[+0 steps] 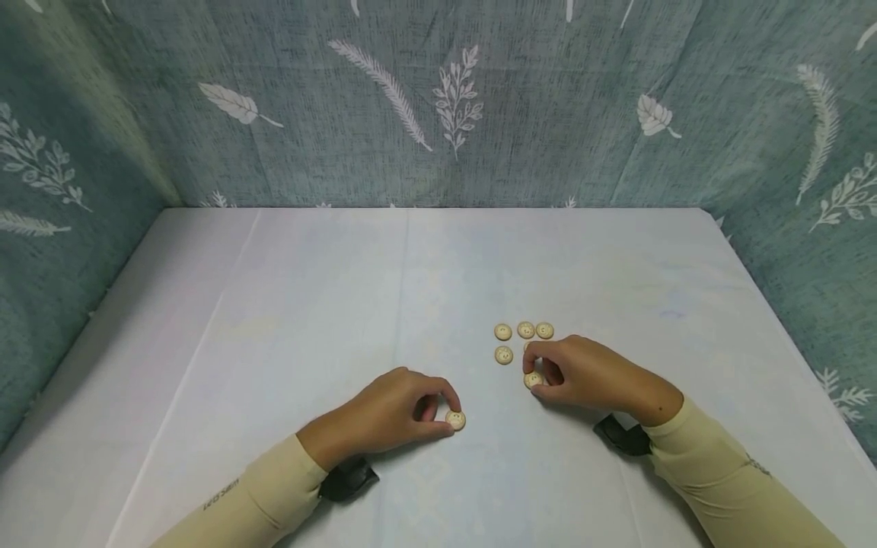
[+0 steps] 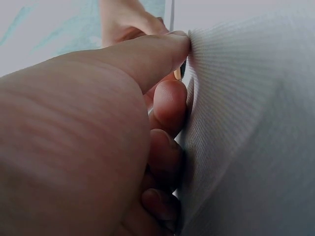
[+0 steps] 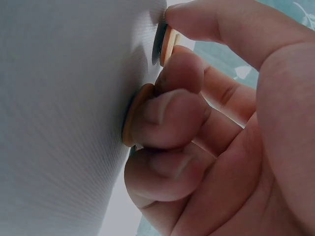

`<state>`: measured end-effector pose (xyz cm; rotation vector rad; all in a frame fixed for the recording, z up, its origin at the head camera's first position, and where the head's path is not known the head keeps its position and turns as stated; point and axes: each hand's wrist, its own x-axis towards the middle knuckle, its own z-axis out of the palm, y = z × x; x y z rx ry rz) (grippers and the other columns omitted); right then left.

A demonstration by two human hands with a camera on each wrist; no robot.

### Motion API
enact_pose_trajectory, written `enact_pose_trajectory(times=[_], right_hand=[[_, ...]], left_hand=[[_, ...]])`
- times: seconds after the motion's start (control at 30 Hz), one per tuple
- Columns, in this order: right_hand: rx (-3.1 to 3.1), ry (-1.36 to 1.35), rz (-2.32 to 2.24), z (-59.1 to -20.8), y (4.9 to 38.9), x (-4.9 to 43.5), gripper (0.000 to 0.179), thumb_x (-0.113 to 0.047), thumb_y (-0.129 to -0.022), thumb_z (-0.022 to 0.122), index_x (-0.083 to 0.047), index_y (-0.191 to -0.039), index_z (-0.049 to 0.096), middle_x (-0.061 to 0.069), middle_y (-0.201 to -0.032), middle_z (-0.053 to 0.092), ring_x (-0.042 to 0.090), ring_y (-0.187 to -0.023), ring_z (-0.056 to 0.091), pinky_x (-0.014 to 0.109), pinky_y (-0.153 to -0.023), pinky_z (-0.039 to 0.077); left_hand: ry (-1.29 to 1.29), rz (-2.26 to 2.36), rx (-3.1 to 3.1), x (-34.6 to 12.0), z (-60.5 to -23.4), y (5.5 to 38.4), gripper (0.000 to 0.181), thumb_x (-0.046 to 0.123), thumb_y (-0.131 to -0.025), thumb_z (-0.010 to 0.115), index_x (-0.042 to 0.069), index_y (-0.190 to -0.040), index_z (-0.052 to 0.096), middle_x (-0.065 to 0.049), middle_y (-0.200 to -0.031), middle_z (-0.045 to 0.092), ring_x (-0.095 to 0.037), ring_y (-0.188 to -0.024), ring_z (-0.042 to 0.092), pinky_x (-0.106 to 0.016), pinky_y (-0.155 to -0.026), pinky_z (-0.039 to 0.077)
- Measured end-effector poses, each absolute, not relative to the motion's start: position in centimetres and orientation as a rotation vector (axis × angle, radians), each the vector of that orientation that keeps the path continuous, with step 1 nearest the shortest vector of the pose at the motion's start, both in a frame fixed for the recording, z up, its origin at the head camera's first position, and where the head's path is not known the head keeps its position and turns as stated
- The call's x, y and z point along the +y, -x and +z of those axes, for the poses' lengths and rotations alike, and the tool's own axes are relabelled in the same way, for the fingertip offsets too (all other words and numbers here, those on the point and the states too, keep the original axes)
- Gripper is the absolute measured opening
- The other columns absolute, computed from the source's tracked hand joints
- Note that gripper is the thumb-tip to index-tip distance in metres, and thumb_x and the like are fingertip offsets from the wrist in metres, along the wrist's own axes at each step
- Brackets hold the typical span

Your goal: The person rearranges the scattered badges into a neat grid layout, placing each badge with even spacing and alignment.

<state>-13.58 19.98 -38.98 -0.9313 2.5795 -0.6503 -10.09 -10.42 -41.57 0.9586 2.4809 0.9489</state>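
My left hand (image 1: 393,411) pinches a round pale wooden button (image 1: 455,420) between thumb and forefinger, low on the white table. In the left wrist view the thumb covers most of that button (image 2: 177,73). To the right, my right hand (image 1: 589,377) has thumb and forefinger at opposite edges of another button (image 1: 533,380), which lies at the cloth. The right wrist view shows the thumb tip on this button (image 3: 168,46), while a second button (image 3: 132,118) sits beside the curled fingers. Just behind the right forefinger, one button is mostly hidden.
Three buttons stand in a back row: a left one (image 1: 503,332), a middle one (image 1: 526,329) and a right one (image 1: 544,330). Another button (image 1: 503,355) lies in front of the left one. A green leaf-patterned curtain (image 1: 438,106) borders the white tabletop (image 1: 274,320).
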Motion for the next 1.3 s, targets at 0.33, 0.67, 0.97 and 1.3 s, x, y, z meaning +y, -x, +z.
enact_pose_trajectory(times=[0.33, 0.67, 0.97, 1.3], right_hand=[[2.586, 0.903, -0.643, -39.16, 13.62, 20.17, 0.016, -0.013, -0.087, 0.073, -0.021, -0.093, 0.061, -0.015, -0.062, 0.047, -0.002, -0.057, 0.044, 0.02, -0.057, 0.039], [2.629, 0.909, -0.636, -39.13, 14.01, 20.34, 0.016, -0.012, -0.087, 0.072, -0.019, -0.096, 0.062, -0.014, -0.063, 0.047, -0.002, -0.057, 0.042, 0.02, -0.059, 0.039], [2.639, 0.88, -0.639, -38.97, 14.03, 20.42, 0.016, -0.009, -0.087, 0.071, -0.017, -0.098, 0.063, -0.012, -0.063, 0.048, -0.001, -0.058, 0.043, 0.021, -0.059, 0.04], [2.628, 0.859, -0.627, -39.02, 13.9, 20.47, 0.016, -0.009, -0.087, 0.071, -0.016, -0.098, 0.064, -0.012, -0.064, 0.049, 0.0, -0.059, 0.044, 0.02, -0.059, 0.04]], left_hand=[[-0.969, 0.953, 2.477, -10.36, -41.76, 10.04, 0.016, 0.029, -0.086, 0.079, 0.026, -0.099, 0.07, 0.019, -0.062, 0.049, 0.005, -0.057, 0.044, -0.018, -0.061, 0.04], [-0.982, 0.946, 2.495, -10.4, -41.55, 10.13, 0.016, 0.029, -0.086, 0.079, 0.025, -0.099, 0.07, 0.019, -0.062, 0.049, 0.004, -0.058, 0.044, -0.018, -0.062, 0.04], [-0.986, 0.942, 2.506, -10.4, -41.57, 10.14, 0.016, 0.029, -0.086, 0.079, 0.026, -0.099, 0.07, 0.019, -0.063, 0.049, 0.004, -0.059, 0.045, -0.018, -0.062, 0.041], [-0.976, 0.951, 2.483, -10.35, -41.59, 10.02, 0.017, 0.028, -0.086, 0.079, 0.025, -0.099, 0.07, 0.019, -0.062, 0.049, 0.005, -0.058, 0.045, -0.018, -0.062, 0.041]])
